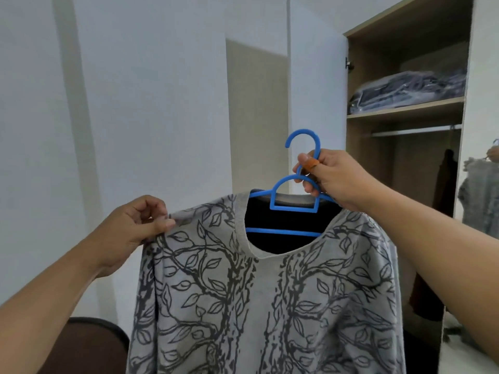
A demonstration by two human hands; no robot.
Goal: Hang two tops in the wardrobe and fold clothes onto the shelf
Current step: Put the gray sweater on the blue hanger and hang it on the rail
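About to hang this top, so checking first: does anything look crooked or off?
Nothing stands out. The top sits on the hanger; right hand holds the hook, left hand pinches a shoulder.

Grey top w/ dark leaf and branch drawings hangs on a blue hanger, front facing us, near and in the middle. Its round neck shows the dark inside. The hanger's hook points up and curls left; its bars show thru the neck hole. Wardrobe stands far right, door open. Its shelf has folded dark clothes in clear bags. A rail runs just under the shelf.
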